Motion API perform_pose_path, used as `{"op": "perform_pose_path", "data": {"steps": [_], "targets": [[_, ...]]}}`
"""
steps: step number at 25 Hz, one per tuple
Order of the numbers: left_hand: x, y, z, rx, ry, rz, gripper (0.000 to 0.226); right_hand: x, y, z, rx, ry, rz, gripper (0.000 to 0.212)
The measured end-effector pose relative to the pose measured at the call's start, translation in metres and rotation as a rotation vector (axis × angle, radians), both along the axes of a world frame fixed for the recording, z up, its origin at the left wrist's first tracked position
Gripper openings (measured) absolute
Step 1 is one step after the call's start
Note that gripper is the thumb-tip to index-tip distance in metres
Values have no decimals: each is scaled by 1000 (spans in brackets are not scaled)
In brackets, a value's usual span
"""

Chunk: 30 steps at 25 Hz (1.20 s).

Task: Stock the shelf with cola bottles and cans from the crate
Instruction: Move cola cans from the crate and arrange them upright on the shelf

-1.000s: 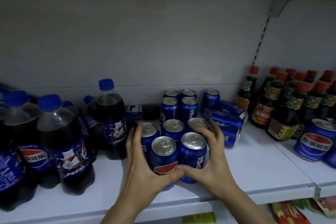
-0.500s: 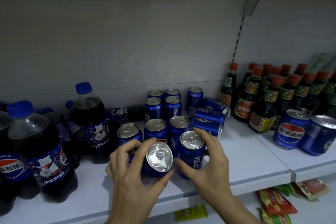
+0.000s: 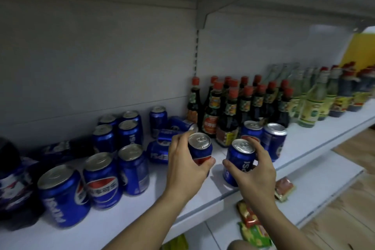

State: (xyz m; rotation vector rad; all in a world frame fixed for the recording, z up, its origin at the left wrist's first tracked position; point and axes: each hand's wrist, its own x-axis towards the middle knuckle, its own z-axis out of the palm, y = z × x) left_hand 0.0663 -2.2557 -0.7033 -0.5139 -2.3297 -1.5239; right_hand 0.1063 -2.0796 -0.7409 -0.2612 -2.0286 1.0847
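Pepsi cans (image 3: 199,149) (image 3: 239,161) in left hand (image 3: 185,170), right hand (image 3: 256,174)

Left hand (image 3: 185,165) and right hand (image 3: 256,170) each grip an upright blue can (image 3: 200,148) (image 3: 239,160) over the white shelf (image 3: 142,207).

left grip (image 3: 185,165) curled, right grip (image 3: 256,170) curled

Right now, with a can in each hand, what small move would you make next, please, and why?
Probably set both cans down upright beside the two standing cans on the right: the left hand and the right hand each grip one above bare shelf.
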Motion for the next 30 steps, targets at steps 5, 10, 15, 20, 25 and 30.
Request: {"op": "perform_pose_path", "data": {"steps": [5, 10, 15, 20, 25, 30], "targets": [[-46, 54, -4, -25, -85, -86, 64, -11, 47, 5, -29, -45, 4, 93], [-62, 79, -18, 12, -154, -215, 74, -9, 59, 7, -23, -68, 95, 106], [-25, 37, 16, 85, 23, -149, 73, 9, 47, 21, 218, 172, -52, 73], [26, -67, 55, 89, 235, -26, 53, -8, -47, 47, 268, 310, 240, 59], [42, -184, 49, -157, 362, 363, 50, -43, -160, 31, 167, 155, 577, 56], [46, -245, 17, -296, 108, 497, 66, -57, -210, 25, 34, 4, 636, 68]]}}
